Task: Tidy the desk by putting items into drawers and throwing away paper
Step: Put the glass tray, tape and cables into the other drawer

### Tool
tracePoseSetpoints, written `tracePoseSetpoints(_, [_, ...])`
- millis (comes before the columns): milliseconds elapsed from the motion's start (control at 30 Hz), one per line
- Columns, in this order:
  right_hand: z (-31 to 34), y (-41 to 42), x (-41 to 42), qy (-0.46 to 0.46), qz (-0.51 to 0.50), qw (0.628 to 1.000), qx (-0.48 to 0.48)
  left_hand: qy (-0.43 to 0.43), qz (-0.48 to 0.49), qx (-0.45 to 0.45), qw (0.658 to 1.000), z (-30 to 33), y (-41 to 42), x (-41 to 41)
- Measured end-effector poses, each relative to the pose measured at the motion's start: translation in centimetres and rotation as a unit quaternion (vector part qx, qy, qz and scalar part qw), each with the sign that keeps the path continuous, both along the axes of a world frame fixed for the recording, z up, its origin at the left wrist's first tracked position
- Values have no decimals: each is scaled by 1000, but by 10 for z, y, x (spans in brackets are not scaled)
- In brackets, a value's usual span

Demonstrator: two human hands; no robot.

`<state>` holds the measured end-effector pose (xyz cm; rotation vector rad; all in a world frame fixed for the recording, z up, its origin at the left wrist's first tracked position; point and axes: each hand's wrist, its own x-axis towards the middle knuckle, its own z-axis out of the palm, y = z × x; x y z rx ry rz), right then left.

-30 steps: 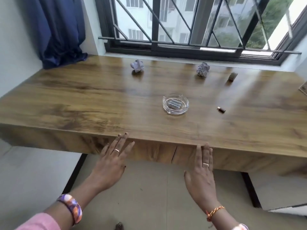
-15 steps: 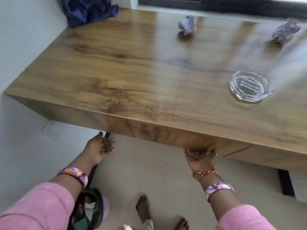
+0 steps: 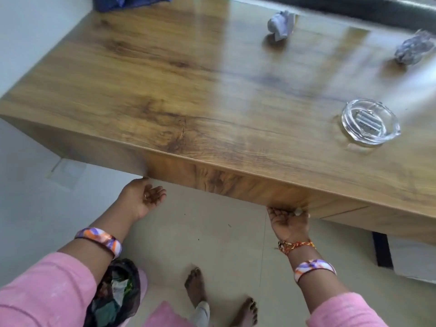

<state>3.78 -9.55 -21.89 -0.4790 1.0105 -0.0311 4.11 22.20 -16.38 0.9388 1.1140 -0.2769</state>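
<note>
A wooden desk fills the upper view. Its left drawer front sits just under the top and looks slightly pulled out from the edge. My right hand is hooked under the drawer front's lower edge near its right end, fingers hidden beneath. My left hand hangs palm up below the drawer's left corner, fingers loosely curled, holding nothing. Two crumpled paper balls lie at the back of the desk, one in the middle and one at the right. A glass ashtray with a small grey item in it stands at right.
A black bin bag with rubbish in it stands on the tiled floor under my left arm. My bare feet are below the desk edge. A white wall runs along the left. A blue curtain bunches at the far left corner.
The view has dropped and swung left. My hands went from flat against the desk front to under its lower edge, the right hand gripping beneath the drawer front.
</note>
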Motion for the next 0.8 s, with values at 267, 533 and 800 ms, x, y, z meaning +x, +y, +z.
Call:
tracePoseSetpoints(267, [-10,-9,9,44,38,998,-23,-48,108,-120,986,-25,-5,19])
tracePoseSetpoints(533, [6,-7,24,125,64,989,-34,-66,214,-69,972,-31,-30,42])
tracePoseSetpoints(800, [13,0,-8,64,51,997,-12,-72,194,3,978,-25,-38,25])
